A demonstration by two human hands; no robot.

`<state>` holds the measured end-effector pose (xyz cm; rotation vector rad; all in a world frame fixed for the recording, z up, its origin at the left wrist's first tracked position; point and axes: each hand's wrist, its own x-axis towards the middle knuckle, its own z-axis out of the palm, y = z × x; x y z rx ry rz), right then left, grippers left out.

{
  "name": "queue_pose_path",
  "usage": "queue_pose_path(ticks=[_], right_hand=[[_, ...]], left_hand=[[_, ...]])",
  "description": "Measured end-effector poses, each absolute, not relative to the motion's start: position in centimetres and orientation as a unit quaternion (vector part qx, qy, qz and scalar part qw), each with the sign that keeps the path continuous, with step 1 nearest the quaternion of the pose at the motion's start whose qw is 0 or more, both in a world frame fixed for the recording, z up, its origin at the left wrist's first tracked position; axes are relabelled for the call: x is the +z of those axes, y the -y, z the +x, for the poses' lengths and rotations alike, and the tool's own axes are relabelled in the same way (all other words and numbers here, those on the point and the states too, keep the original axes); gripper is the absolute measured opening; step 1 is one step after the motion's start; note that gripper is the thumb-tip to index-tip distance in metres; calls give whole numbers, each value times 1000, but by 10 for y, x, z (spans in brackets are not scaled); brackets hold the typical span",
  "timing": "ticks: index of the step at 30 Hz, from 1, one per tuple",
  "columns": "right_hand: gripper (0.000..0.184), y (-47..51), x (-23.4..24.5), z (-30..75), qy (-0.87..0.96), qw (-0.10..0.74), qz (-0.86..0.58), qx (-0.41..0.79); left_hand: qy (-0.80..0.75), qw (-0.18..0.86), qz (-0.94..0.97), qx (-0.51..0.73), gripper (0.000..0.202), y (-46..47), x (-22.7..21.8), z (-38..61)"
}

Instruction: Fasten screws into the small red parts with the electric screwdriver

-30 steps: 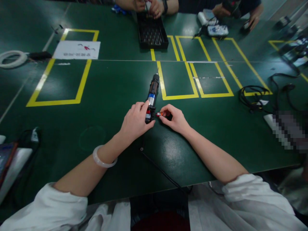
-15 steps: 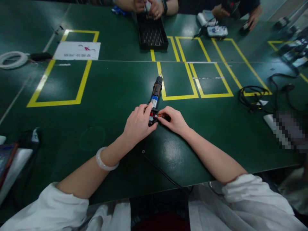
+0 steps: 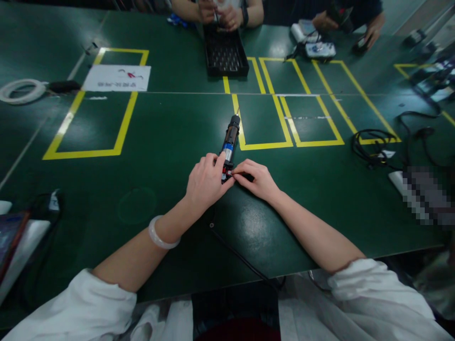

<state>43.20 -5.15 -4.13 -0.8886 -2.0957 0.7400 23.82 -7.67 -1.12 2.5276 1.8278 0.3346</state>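
Observation:
An electric screwdriver [image 3: 232,135] lies on the green table with its thin bit pointing away from me. Its rear casing is off, so the silver motor with a blue band and some small red and white inner parts [image 3: 228,172] show. My left hand [image 3: 205,181] is closed around the rear end from the left and covers much of it. From the right, my right hand [image 3: 259,180] pinches at these inner parts with thumb and forefinger. What sits between those fingertips is too small to make out. A black cable [image 3: 241,255] runs across the table near my lap.
Across the table, a person's hands [image 3: 222,16] work above a black tray [image 3: 227,72] of small metal pieces. Another person holds a dark tool [image 3: 339,14]. A paper sign [image 3: 115,78], a white coil [image 3: 24,91], coiled black cable [image 3: 373,142] and yellow tape outlines lie around.
The view has shifted slightly. My right fingertips have moved closer to my left thumb, and the orange bit seen by them before no longer shows. The screwdriver stays in place.

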Motion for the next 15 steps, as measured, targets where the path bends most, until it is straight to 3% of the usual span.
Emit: queue_pose_path(ticks=[15], right_hand=[[24,51,-45,434,792,370,-366,318]], left_hand=[[-622,-13,780,67,64,57,-4,209]])
